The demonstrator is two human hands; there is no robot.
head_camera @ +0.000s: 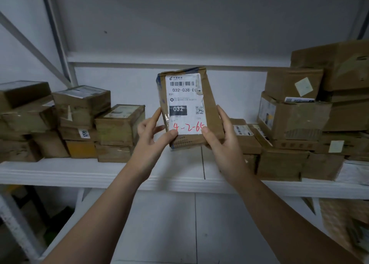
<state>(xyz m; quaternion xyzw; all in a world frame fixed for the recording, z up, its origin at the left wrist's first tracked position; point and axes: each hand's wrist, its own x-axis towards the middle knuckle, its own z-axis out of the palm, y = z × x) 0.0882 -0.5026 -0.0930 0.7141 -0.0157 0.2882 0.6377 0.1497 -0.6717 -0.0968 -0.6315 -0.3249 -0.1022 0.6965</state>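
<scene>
A small brown cardboard parcel (210, 105) stands upright in the air above the white shelf (119, 175), its face turned toward me. A white shipping label with a barcode, "032" and red handwriting "4-2-65" covers most of that face. My left hand (151, 135) grips the parcel's lower left edge, thumb on the label and fingers behind. My right hand (221, 135) grips the lower right edge the same way, thumb at the label's bottom corner.
Stacked cardboard boxes (79, 121) fill the shelf's left side. A taller pile of boxes (299, 123) fills the right side. A bare gap of shelf lies between them, below the parcel. A slanted metal upright (58, 43) rises at the left. More goods sit on the lower level.
</scene>
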